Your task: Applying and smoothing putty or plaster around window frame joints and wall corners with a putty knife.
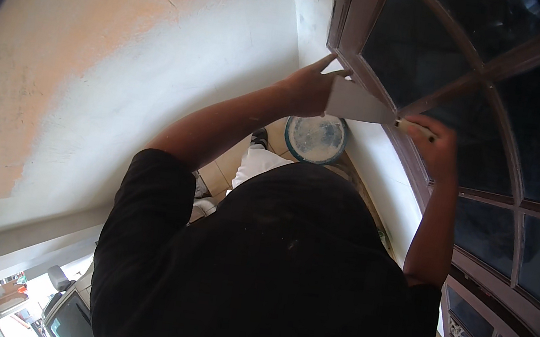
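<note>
My right hand [438,146] is closed around the pale handle of a putty knife [360,103], held beside the brown window frame [380,81]. Its broad, flat blade points left toward my other hand. My left hand [309,88] is close to the blade's far edge, with the thumb and a finger stretched apart near the frame's corner. The blade covers part of this hand, and whether they touch I cannot tell. Below both hands, a round blue-rimmed tub [315,138] with whitish material in it stands on the floor.
A white wall [181,68] with a peach-coloured patch rises on the left. To the right are dark window panes [429,50] divided by curved brown bars. Tiled floor [218,172] shows around my shoe [259,138]. A vehicle [74,320] is visible at lower left.
</note>
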Tool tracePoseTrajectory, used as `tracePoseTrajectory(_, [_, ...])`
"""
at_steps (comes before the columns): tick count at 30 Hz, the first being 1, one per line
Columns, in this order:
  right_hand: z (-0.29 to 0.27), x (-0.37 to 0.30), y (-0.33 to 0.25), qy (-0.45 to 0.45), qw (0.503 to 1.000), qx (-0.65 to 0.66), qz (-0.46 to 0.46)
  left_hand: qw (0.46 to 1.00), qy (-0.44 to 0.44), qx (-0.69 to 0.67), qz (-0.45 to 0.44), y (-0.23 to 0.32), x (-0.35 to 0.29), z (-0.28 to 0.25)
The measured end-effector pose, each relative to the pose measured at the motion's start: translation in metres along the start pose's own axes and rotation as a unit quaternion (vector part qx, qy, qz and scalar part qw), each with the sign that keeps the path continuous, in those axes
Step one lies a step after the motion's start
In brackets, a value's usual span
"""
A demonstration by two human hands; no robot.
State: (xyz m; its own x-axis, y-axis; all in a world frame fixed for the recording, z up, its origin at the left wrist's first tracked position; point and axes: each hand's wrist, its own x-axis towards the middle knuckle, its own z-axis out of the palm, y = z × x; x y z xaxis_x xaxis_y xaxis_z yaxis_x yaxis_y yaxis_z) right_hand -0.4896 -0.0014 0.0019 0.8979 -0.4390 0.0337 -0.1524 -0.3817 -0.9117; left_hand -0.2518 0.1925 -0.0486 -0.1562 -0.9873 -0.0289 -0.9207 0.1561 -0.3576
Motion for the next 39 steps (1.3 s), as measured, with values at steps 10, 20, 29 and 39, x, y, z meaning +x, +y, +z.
tracePoseTrajectory(10, [0.008,-0.064,0.051,0.169,0.962,0.156,0.148,0.996,0.055,-0.06,-0.025,-0.001,-0.026,-0.028])
tracePoseTrajectory(20, [0.031,-0.088,0.06,0.185,0.95,0.213,0.135,0.978,0.12,-0.1,-0.135,0.0,-0.032,-0.046])
tracePoseTrajectory(29, [0.035,-0.095,0.049,0.178,0.934,0.296,0.092,0.636,0.218,-0.677,-0.299,0.014,-0.009,-0.051])
tracePoseTrajectory(39, [0.057,-0.086,0.04,0.052,0.981,0.132,0.132,0.621,0.191,-0.71,-0.272,0.024,-0.011,-0.022])
